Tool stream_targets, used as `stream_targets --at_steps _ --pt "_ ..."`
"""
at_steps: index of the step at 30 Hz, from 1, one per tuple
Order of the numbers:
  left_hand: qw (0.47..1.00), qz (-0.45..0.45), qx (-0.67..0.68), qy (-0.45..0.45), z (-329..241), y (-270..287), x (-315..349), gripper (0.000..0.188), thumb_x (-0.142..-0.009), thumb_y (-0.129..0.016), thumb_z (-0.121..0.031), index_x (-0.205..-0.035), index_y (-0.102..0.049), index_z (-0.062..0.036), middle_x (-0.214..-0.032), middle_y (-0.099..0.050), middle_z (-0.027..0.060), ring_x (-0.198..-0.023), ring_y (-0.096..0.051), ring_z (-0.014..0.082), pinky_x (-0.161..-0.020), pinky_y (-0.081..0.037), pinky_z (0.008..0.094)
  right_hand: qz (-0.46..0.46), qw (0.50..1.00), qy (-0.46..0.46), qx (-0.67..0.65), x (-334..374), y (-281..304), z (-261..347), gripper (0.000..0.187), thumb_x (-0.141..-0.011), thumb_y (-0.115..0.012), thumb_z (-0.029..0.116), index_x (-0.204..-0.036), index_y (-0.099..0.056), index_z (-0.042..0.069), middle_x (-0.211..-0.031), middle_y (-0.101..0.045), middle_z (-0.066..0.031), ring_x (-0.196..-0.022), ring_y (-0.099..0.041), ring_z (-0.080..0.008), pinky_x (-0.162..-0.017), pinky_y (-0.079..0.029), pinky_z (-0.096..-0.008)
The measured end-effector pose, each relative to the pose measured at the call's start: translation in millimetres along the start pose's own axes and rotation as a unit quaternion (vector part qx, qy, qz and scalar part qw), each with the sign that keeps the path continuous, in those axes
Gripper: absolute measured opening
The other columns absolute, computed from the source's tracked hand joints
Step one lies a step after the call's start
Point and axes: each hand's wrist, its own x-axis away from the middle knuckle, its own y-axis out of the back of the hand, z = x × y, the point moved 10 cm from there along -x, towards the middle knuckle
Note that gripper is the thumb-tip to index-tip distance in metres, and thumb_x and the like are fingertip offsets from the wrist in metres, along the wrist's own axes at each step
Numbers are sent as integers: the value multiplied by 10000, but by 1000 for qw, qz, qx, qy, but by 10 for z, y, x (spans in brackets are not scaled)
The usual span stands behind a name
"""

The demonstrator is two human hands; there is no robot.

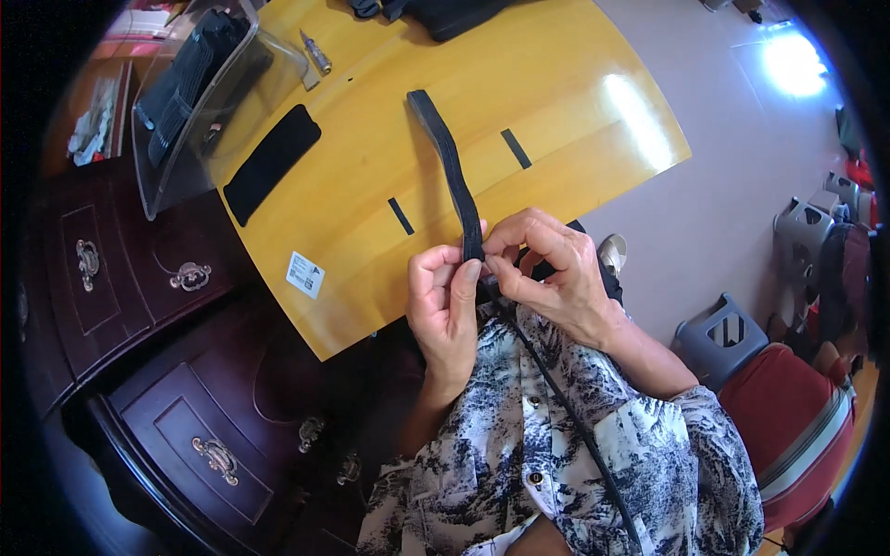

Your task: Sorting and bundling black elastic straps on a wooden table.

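A long black fabric strap [449, 159] runs from my hands out over the yellow tabletop [362, 139], its far end pointing away from me. My left hand [443, 315] grips the strap's near end between thumb and fingers. Close beside it, my right hand [561, 278] is closed in a pinch at the right edge of that same end. Whether its fingertips hold the strap itself or some small piece on it is too small to tell. Two short black strips [400, 216] lie apart on the table, one on each side of the strap.
A wide black fabric piece [273, 165] and a white label [304, 275] lie on the left. Behind them stand a clear plastic bin [199, 102] with dark goods and a small pen-like tool [316, 54]. Dark drawers [176, 435] flank me; a grey stool [721, 338] stands right.
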Motion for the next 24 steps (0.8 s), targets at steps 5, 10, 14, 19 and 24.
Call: stream_targets --at_steps 5,10,14,19,24 --pt "999 16 30 -10 -77 -7 9 154 -965 -546 -60 -1074 -459 4 -1092 -637 146 -935 -604 132 -849 -490 263 3 996 75 37 -14 40 141 131 -782 -681 21 -897 -627 -12 -865 -635 -92 -703 -643 -147 -569 -526 -249" --pt "996 18 90 -2 -127 -35 -47 154 -954 -573 -64 -1063 -484 -1 -980 -617 63 -882 -581 93 -807 -461 217 23 996 77 45 -25 71 228 163 -765 -700 17 -906 -623 -11 -855 -643 -93 -703 -651 -160 -573 -529 -254" --pt "994 66 84 1 -121 -45 -42 147 -949 -561 -21 -1064 -484 30 -1146 -628 189 -1029 -607 162 -917 -473 275 25 999 23 37 -44 92 209 173 -770 -707 66 -882 -596 -4 -839 -631 -106 -710 -680 -185 -582 -551 -281" --pt "992 90 -73 -45 -221 -142 -89 126 -907 -615 -19 -1024 -636 25 -1006 -689 123 -907 -662 154 -821 -512 266 22 994 -109 -6 -38 185 23 328 -883 -676 209 -1064 -498 0 -814 -624 -119 -699 -639 -177 -581 -517 -284" --pt "958 120 -219 -142 -508 -206 -423 326 -809 -720 -58 -1118 -616 -36 -1055 -643 118 -902 -638 244 -785 -518 331 -1 993 -117 11 -135 388 -3 242 -931 -602 179 -1053 -531 -16 -810 -646 -117 -641 -608 -157 -568 -511 -276"
